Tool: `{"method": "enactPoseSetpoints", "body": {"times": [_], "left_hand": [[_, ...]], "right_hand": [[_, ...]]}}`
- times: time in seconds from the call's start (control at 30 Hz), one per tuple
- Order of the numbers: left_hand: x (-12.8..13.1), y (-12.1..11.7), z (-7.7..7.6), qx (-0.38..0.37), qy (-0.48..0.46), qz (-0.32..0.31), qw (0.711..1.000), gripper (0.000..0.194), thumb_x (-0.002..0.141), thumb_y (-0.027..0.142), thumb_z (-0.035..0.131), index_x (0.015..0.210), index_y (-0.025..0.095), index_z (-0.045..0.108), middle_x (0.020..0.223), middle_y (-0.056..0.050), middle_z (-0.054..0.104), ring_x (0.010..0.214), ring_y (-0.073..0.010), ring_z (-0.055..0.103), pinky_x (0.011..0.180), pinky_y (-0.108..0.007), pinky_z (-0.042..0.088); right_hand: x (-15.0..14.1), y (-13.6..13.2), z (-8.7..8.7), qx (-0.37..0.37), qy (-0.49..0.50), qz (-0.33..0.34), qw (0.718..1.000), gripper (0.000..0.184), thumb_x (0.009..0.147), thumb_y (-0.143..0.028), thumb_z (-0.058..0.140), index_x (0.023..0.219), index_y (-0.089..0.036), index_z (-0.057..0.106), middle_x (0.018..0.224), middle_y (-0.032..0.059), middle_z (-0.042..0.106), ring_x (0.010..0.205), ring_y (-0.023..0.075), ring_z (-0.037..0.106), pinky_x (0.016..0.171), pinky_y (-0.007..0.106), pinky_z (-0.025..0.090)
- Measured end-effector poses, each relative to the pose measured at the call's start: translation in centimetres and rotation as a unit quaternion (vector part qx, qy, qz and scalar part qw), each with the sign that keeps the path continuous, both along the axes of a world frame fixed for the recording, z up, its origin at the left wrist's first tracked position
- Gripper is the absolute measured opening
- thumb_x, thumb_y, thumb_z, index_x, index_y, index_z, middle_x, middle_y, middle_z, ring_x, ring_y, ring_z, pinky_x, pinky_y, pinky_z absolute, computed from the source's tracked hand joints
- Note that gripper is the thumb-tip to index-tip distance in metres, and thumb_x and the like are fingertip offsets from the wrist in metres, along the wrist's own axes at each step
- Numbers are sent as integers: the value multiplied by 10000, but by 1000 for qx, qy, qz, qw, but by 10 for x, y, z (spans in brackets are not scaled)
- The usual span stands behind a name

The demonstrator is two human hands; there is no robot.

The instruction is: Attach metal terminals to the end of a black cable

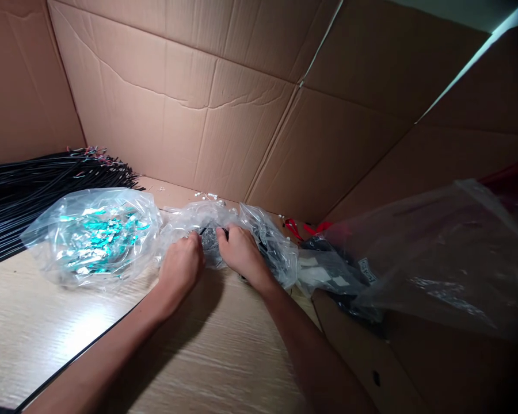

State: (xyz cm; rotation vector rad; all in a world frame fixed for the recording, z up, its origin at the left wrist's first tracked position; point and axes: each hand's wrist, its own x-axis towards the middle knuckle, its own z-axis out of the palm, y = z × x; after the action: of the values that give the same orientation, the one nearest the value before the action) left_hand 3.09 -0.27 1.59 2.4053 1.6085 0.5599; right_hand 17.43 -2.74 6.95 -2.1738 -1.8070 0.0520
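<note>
A thin black cable [90,338] runs from the bottom left corner up beside my left forearm and passes under the wrist. My left hand [182,257] is closed around it, and a dark tip shows by its fingertips. My right hand [240,252] pinches a small black piece, mostly hidden by the fingers. Both hands are close together over a clear plastic bag [214,244] with small grey contents. Just right of the right hand lies another clear bag [278,253] with dark pieces inside.
On the left are a clear bag of teal, shiny pieces [106,238] and a bundle of black cables [38,187] with stripped ends. Cardboard walls [168,109] stand behind. Small white bits [207,196] lie at the back. A large clear bag [449,270] is at right.
</note>
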Motion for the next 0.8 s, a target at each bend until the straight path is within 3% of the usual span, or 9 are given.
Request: {"method": "enactPoseSetpoints", "body": {"times": [0.4, 0.8], "left_hand": [[-5, 2, -3, 1, -25, -16, 1000, 271, 996, 182, 420, 991, 148, 689, 878, -147, 778, 781, -278, 731, 669, -339, 414], [-9, 2, 1, 19, -51, -16, 998, 364, 1055, 232, 365, 983, 140, 709, 859, -156, 778, 727, -260, 704, 654, -344, 387]], "right_hand": [[0, -1, 6, -4, 6, 13, 1000, 425, 1102, -372, 441, 947, -149, 768, 935, 140, 803, 839, 245, 716, 720, 313, 413], [6, 2, 7, 5, 76, 52, 996, 351, 1080, -334, 493, 887, -158, 727, 912, 107, 786, 856, 209, 691, 720, 280, 380]]}}
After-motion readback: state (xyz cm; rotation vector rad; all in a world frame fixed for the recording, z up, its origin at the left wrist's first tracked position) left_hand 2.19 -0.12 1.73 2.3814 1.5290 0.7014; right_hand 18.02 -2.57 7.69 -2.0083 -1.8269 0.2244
